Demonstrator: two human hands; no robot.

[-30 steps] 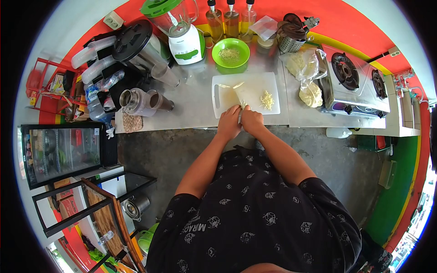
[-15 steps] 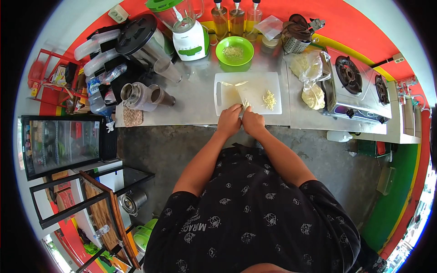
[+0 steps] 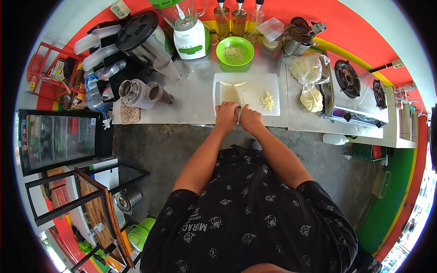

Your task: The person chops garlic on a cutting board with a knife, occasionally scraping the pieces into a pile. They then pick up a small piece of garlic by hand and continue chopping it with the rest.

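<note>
My left hand is closed at the near edge of the white cutting board, its fingertips on something too small to make out. Beside it, my right hand is wrapped round the handle of a knife, whose pale blade points away over the board. A small heap of pale chopped pieces lies on the board's right part. Two thin pale slivers are near its far edge. Behind the board stands a green bowl with similar pieces inside.
A blender, bottles and a utensil holder line the back wall. Right of the board are a plastic bag and a gas stove. A metal flask and cups stand at left.
The whole view has shifted slightly. Both hands stay close together at the board's near edge, with the knife between them and only a small change in their pose.
</note>
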